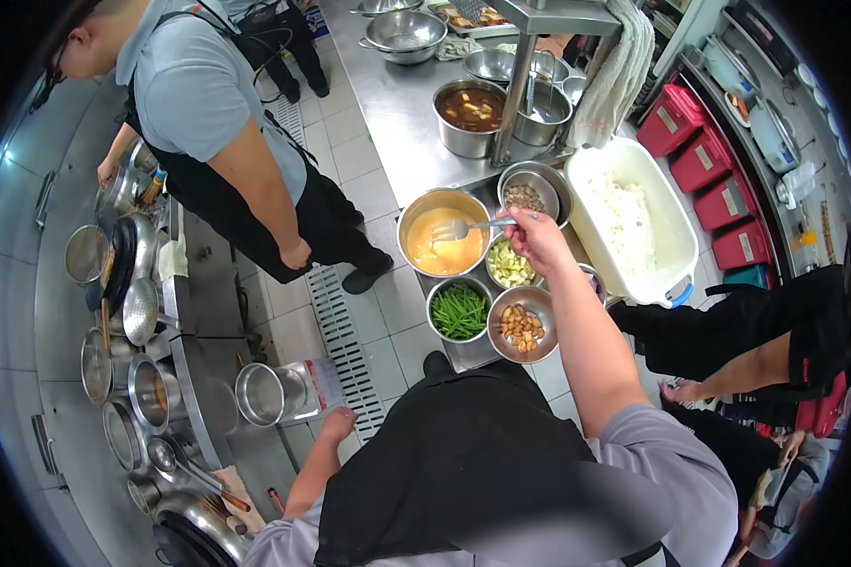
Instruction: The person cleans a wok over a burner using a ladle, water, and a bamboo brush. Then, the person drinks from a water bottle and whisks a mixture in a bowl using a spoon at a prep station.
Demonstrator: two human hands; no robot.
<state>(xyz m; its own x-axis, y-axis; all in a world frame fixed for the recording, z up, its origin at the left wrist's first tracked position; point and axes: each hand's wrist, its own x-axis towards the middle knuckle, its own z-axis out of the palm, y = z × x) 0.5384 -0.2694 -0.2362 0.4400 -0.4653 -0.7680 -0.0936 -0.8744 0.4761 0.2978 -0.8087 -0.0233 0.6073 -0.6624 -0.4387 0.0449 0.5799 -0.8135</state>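
My right hand is closed around the handle of a metal fork, whose tines are over a steel pot of yellow-orange liquid. Beside that pot stand bowls of chopped green vegetable, pale green pieces, browned pieces and a small brown ingredient. My left hand hangs low at my left side, fingers curled; what it holds, if anything, is hidden.
A white tub of rice stands right of the bowls. Behind are a pot of brown sauce and a shelf post. A person stands front left by the stove. Other people are at the right. A steel pot sits lower left.
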